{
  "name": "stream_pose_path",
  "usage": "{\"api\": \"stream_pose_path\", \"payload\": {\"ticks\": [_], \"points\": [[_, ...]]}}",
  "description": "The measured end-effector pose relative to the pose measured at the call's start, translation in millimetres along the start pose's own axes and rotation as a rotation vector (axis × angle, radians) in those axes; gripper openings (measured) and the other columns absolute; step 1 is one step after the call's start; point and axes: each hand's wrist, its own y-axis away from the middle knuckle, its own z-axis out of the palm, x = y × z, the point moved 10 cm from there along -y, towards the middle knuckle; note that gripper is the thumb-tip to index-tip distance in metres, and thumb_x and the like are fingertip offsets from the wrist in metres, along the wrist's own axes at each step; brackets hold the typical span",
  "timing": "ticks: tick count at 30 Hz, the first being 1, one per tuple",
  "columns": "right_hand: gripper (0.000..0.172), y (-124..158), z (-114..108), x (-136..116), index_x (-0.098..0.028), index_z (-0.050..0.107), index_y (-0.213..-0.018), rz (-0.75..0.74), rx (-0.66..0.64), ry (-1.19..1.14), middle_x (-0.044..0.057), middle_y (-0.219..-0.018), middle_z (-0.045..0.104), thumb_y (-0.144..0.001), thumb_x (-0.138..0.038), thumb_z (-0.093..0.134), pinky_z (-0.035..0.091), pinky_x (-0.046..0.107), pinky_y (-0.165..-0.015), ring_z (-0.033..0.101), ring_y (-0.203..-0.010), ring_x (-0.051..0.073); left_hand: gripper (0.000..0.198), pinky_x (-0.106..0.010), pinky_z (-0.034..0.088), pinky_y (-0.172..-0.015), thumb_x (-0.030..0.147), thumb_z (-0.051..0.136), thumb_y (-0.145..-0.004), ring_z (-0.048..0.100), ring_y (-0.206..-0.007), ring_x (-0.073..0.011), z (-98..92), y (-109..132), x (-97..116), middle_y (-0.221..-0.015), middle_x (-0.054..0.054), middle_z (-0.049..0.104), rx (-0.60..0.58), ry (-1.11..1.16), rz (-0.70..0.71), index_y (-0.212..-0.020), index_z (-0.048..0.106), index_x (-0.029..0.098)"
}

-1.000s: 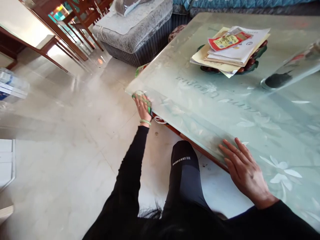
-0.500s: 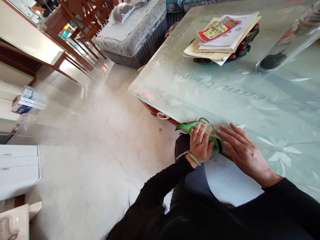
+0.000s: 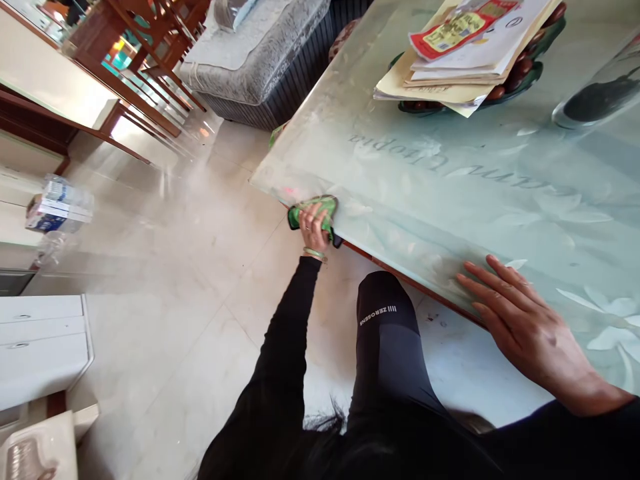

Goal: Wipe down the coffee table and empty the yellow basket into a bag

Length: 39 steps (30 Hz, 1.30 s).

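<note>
My left hand (image 3: 314, 228) presses a green cloth (image 3: 327, 205) with dark edging against the rim of the glass-topped table (image 3: 400, 207), close to its left corner. The fingers lie over the cloth, which folds down over the table edge. My right hand (image 3: 530, 320) rests flat on the glass near the front edge, fingers stretched out, holding nothing. Beneath the glass run pale leaf patterns and printed lettering.
Toward the back of the table, papers with a red packet (image 3: 460, 33) lie over a dark dish (image 3: 535, 70) of reddish-brown round things. A clear glass vessel (image 3: 575, 117) stands at right. Beyond are a grey sofa (image 3: 260, 73) and wooden chairs (image 3: 150, 47). My knee (image 3: 385, 307) is below the edge.
My left hand has slid the green cloth along the table edge to the left, toward the corner. My right hand stays flat on the glass. The view has shifted slightly.
</note>
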Motion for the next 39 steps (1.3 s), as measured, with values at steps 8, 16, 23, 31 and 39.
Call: {"api": "stream_pose_path", "payload": {"ticks": [8,16,23,31,39], "points": [[0.067,-0.6,-0.4,0.3,-0.037,0.037,-0.168,0.013,0.002,-0.007,0.007,-0.162,0.055,-0.106,-0.016,0.053,0.034,0.06,-0.132,0.037,-0.159,0.035,0.091,-0.049,0.008,-0.141,0.086,0.041,-0.088,0.029,-0.164,-0.0338,-54.3,-69.7,-96.0,-0.161,-0.016,0.055,-0.011,-0.061,-0.09,-0.137,0.065,0.014],[0.062,-1.7,1.5,0.6,-0.033,0.041,-0.165,0.025,-0.004,0.026,0.007,-0.162,0.054,-0.107,-0.017,0.052,0.032,0.056,-0.134,0.035,-0.16,0.032,0.063,-0.051,0.008,-0.142,0.033,0.06,-0.087,0.016,-0.168,-0.0255,-95.3,-119.5,-139.4,-0.171,0.002,0.042,-0.016,-0.056,-0.184,-0.149,0.055,0.026],[0.046,-1.6,4.8,3.4,-0.023,0.053,-0.155,0.058,-0.021,0.022,0.009,-0.161,0.055,-0.11,-0.022,0.047,0.032,0.055,-0.134,0.03,-0.163,0.03,0.05,-0.056,0.004,-0.141,0.032,0.048,-0.098,0.008,-0.17,-0.0252,-86.8,-117.6,-112.1,-0.171,-0.003,0.044,0.163,0.088,-0.34,-0.146,0.058,0.022],[0.047,-2.4,7.2,9.7,-0.029,0.05,-0.157,0.11,-0.032,-0.042,0.006,-0.164,0.052,-0.111,-0.029,0.045,0.037,0.061,-0.13,0.028,-0.163,0.031,0.05,-0.053,0.024,-0.138,0.037,0.032,-0.107,0.026,-0.166,-0.0247,-10.6,34.5,90.3,-0.153,-0.01,0.063,0.105,0.096,-0.048,-0.132,0.072,0.021],[0.05,-1.7,7.7,9.5,-0.026,0.044,-0.161,0.058,-0.005,-0.08,0.01,-0.168,0.047,-0.111,-0.03,0.045,0.042,0.059,-0.128,0.025,-0.165,0.033,0.046,-0.051,0.034,-0.131,0.039,0.04,-0.107,0.048,-0.153,-0.0272,44.8,141.8,262.2,-0.144,-0.008,0.07,-0.184,0.048,0.318,-0.137,0.074,0.029]]}}
